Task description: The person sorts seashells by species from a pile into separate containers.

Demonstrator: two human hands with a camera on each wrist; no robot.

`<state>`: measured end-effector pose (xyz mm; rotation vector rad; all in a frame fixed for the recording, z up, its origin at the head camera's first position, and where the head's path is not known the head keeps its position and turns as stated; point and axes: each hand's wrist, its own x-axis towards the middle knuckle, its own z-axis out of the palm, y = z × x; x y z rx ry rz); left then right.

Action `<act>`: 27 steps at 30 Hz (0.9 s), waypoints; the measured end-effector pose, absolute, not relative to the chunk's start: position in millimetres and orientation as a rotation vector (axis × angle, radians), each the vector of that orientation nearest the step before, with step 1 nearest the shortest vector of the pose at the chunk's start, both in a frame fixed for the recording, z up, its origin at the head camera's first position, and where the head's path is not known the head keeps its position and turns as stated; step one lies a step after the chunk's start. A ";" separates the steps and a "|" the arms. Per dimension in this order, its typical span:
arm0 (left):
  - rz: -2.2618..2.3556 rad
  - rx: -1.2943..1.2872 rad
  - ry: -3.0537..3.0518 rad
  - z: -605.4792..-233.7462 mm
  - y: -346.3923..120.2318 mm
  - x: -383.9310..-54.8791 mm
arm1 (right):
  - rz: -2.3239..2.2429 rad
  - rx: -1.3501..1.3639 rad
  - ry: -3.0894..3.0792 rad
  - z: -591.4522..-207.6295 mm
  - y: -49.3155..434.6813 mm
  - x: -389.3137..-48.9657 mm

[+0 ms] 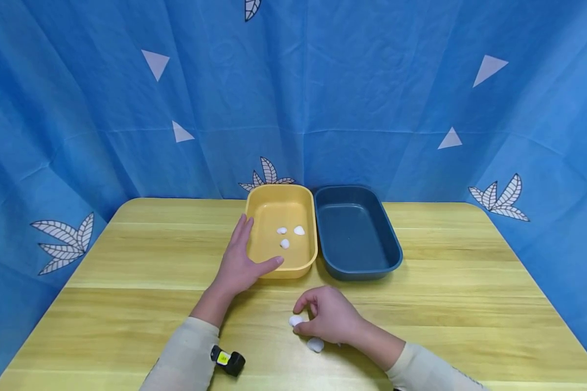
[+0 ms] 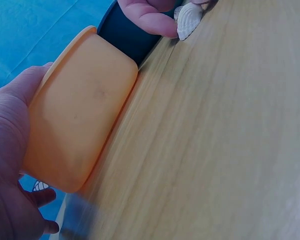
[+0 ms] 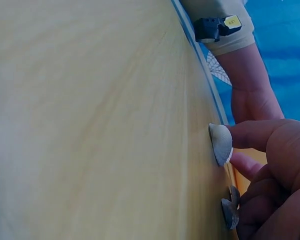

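A white seashell (image 1: 295,321) is pinched between thumb and finger of the right hand (image 1: 331,315), close to the surface (image 1: 445,304); the yellow tray (image 1: 293,272) (three more shells (image 1: 285,244) are contained there) is touched by the widely spread left hand (image 1: 242,265).

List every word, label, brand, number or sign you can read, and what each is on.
Nothing is legible.
Yellow label on the black device by the left sleeve: marked, too small and blurred to read.
Dark marks on the right sleeve: too small to read, possibly not text.
Yellow tray, blue tray, shells: no text visible.
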<state>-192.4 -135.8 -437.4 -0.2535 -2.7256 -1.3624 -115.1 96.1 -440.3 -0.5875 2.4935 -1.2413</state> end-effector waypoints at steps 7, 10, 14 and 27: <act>-1.367 -0.239 -2.730 -436.3 -135.3 -191.7 | -1.182 -0.618 2.521 -438.1 95.4 -114.5; -1.369 -0.232 -2.734 -436.4 -135.2 -191.4 | -1.174 -0.626 2.525 -437.4 95.5 -114.3; -1.371 -0.229 -2.737 -436.5 -135.2 -191.5 | -1.189 -0.625 2.518 -436.7 95.7 -114.1; -1.365 -0.261 -2.717 -437.8 -135.9 -192.3 | -1.368 -0.568 2.527 -414.6 99.5 -115.8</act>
